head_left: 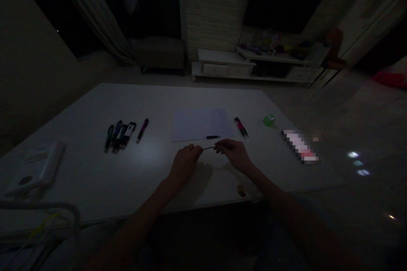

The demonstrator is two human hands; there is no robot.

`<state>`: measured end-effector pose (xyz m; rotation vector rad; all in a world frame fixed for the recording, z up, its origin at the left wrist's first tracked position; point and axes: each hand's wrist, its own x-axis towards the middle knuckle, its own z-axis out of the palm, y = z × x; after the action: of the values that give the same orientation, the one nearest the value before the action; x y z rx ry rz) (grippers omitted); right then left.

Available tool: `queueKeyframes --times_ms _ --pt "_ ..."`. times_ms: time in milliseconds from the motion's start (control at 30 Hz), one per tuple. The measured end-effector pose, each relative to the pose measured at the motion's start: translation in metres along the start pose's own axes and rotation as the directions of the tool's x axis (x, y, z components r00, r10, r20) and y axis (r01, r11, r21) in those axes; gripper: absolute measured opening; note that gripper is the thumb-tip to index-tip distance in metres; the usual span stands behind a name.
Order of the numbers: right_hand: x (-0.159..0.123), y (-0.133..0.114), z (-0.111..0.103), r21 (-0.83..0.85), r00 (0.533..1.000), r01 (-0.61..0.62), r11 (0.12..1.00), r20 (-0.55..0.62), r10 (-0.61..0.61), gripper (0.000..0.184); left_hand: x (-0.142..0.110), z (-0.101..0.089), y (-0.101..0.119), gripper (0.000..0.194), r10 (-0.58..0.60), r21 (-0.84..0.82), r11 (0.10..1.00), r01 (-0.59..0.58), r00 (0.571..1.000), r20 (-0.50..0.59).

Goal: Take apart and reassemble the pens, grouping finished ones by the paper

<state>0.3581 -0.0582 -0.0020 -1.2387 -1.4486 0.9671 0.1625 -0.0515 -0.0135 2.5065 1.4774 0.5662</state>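
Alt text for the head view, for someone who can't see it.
Two bare hands, left and right, hold a thin dark rod between them over a white table in a dim room. Just beyond lie a black pen piece and a partly written sheet, with more pens to the left.

Thin rod [208, 148]: was dark, slender and straight; its finer detail was too small and dim to tell.
Rod's pose: ran nearly level from left to right, its middle bare.
Rod's ends: were pinched in the fingers of the left hand [186, 161] and right hand [234, 153].
Rod's place: was over the counter [159, 106], just nearer than the paper [193, 125].
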Motion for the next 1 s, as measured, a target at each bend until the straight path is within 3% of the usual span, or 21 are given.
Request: queueKeyframes --times_ms 567,1000 --pt "-0.001 -0.005 0.001 0.033 1.000 0.005 0.999 -0.021 -0.004 0.015 -0.001 -0.001 0.000 0.023 0.027 0.045 0.999 -0.026 0.999 -0.017" --pt "-0.010 0.000 0.011 -0.040 0.995 0.034 0.999 0.093 -0.030 0.025 -0.003 0.004 0.005 0.021 0.078 0.052 0.995 -0.081 0.996 0.052"
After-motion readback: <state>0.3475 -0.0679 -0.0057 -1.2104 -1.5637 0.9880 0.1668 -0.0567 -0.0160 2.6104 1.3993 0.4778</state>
